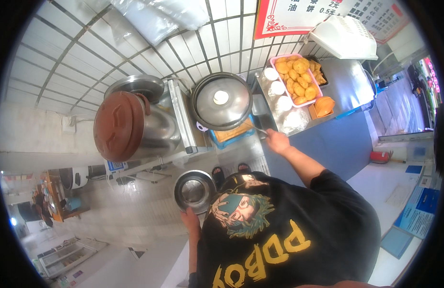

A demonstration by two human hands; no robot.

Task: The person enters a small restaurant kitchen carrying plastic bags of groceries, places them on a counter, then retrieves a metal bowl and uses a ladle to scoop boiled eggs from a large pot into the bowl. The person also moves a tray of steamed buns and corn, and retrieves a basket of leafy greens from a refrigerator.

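My left hand (190, 220) grips the rim of a round stainless steel basin (177, 193), held low beside my body. No contents can be made out in it. My right hand (278, 141) is closed around a thin metal handle (257, 127) that runs to the near rim of a round pot. Whatever sits at the handle's far end is hidden. The pot (198, 117) carries a domed steel lid (207, 112) with a pale round knob (221, 97). Just below the pot lies a wooden board (232, 133) in a blue tray (222, 144).
A tall steel barrel (160, 131) with a brown lid (117, 126) stands left of the pot. To the right, a metal counter (346, 84) bears a pink basket (298, 104) of fried dough pieces (297, 81), white cups (277, 88) and an orange container (323, 107). White tiles (204, 46) rise behind.
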